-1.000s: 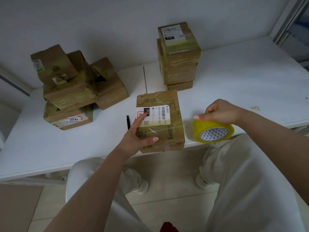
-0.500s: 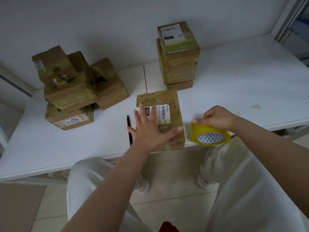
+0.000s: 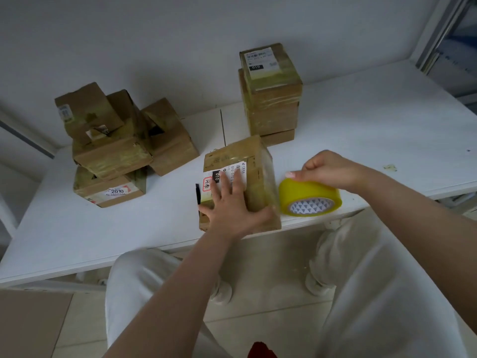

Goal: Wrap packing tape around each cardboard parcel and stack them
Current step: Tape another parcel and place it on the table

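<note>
A cardboard parcel (image 3: 254, 161) with a white shipping label lies at the table's front edge. My left hand (image 3: 232, 205) presses flat on its top, fingers spread. Just right of the parcel, my right hand (image 3: 326, 170) grips a yellow roll of packing tape (image 3: 309, 197) held on its side at the table edge. A neat stack of taped parcels (image 3: 271, 94) stands behind, near the wall. At the left is a loose pile of several parcels (image 3: 116, 148).
The white table (image 3: 361, 130) runs along a white wall. A thin black pen-like object (image 3: 198, 193) lies just left of the parcel. A small scrap (image 3: 389, 167) lies on the table at the right. My knees are below the table edge.
My left hand went from gripping the parcel's near corner to lying flat on its top. My right hand brought the tape roll closer to the parcel's right side.
</note>
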